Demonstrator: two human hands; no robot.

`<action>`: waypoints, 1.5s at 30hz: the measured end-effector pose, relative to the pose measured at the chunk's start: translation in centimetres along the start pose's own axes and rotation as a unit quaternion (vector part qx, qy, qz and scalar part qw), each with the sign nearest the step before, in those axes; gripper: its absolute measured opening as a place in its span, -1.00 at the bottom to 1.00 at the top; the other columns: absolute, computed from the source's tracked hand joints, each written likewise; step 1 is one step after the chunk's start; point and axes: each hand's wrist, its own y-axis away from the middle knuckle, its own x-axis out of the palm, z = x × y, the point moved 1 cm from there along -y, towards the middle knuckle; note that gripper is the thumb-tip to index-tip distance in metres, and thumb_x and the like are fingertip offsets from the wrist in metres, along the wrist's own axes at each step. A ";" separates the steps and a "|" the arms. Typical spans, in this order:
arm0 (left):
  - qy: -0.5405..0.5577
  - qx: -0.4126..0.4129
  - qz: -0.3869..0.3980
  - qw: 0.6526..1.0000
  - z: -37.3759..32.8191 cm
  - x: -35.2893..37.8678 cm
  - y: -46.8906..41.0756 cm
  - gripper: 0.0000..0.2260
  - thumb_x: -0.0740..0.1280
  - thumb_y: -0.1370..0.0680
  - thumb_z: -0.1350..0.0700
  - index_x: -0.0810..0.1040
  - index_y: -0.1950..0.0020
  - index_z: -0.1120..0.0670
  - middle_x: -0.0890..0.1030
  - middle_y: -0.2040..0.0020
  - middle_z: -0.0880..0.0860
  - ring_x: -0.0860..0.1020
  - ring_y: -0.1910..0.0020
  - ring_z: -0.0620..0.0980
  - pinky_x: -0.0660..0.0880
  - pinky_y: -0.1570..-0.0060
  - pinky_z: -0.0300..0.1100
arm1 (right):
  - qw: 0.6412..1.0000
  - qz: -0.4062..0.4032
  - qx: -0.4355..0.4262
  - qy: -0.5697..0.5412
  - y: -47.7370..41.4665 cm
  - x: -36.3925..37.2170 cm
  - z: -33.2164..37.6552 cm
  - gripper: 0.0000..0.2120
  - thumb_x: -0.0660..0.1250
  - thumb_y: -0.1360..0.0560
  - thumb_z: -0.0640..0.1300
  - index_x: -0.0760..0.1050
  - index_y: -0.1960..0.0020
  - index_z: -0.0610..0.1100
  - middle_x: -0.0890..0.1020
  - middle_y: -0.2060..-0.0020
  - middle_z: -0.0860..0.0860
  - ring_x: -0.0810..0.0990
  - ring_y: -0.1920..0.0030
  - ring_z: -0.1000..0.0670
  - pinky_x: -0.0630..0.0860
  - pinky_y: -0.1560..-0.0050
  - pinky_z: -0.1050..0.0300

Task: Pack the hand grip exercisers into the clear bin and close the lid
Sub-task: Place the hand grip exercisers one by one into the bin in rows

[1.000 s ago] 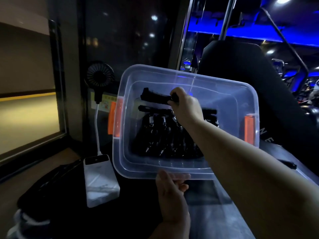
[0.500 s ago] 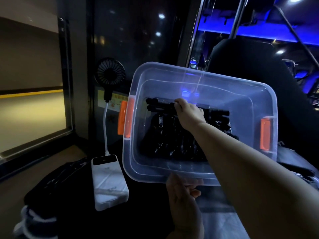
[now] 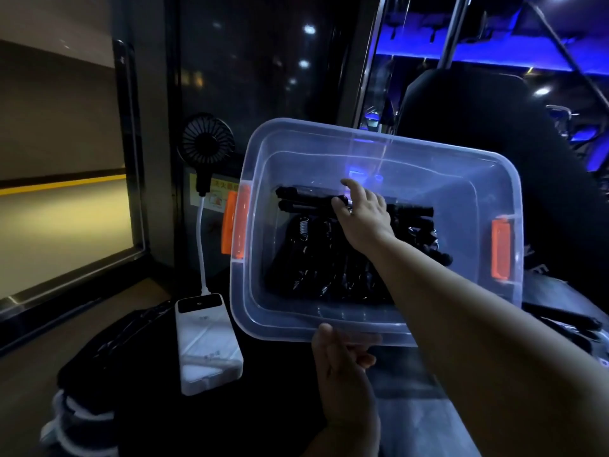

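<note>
The clear bin [image 3: 372,135] with orange latches [image 3: 235,222] is tilted toward me. Several black hand grip exercisers [image 3: 316,258] with metal springs are piled on its bottom. My left hand [image 3: 342,374] grips the bin's near rim, thumb on top and fingers underneath. My right hand [image 3: 365,216] reaches inside, over the far end of the pile. Its fingers are spread, and the thumb touches the handle of the topmost exerciser [image 3: 306,199], which lies across the others.
A white power bank [image 3: 206,341] lies left of the bin, and a small black fan [image 3: 206,145] is plugged into it by a white stalk. A dark bag [image 3: 115,351] sits at lower left. A black padded seat back [image 3: 478,127] stands behind the bin. Dark objects [image 3: 566,321] lie to the right.
My right hand lowered the exerciser it gripped onto the far end of the pile and its fingers have spread open. The left hand still holds the bin's rim.
</note>
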 end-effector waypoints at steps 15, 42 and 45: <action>-0.042 0.013 -0.055 0.997 -0.9 0.3 0.2 -0.64 0.02 -0.64 -0.17 0.37 0.13 0.06 0.68 0.29 0.09 0.65 0.28 -0.06 0.41 0.21 -0.15 | 0.998 -0.063 0.003 -0.025 10.3 -8.3 -8.7 -0.73 0.14 -0.60 0.02 0.53 -0.12 -0.08 0.58 -0.10 -0.09 0.38 -0.23 -0.13 0.16 -0.27 0.08; -0.091 0.083 -0.086 0.989 0.0 0.2 -0.4 -0.83 0.35 -0.54 -0.01 0.40 0.10 0.02 0.64 0.29 0.00 0.61 0.30 -0.16 0.46 0.27 -0.25 | 0.922 -0.043 0.373 0.099 20.8 -16.6 -30.9 -0.50 0.12 -0.51 0.31 0.54 -0.14 -0.06 0.56 -0.16 -0.21 0.46 -0.23 -0.24 0.43 -0.19 -0.13; -0.109 0.089 -0.098 0.985 -0.1 0.4 -0.4 -0.81 0.36 -0.54 0.02 0.40 0.13 0.05 0.60 0.28 0.03 0.58 0.31 -0.13 0.45 0.31 -0.24 | 0.922 -0.043 0.375 0.087 21.2 -16.7 -30.4 -0.39 0.15 -0.40 0.44 0.50 -0.18 0.00 0.54 -0.19 -0.17 0.45 -0.23 -0.23 0.43 -0.20 -0.14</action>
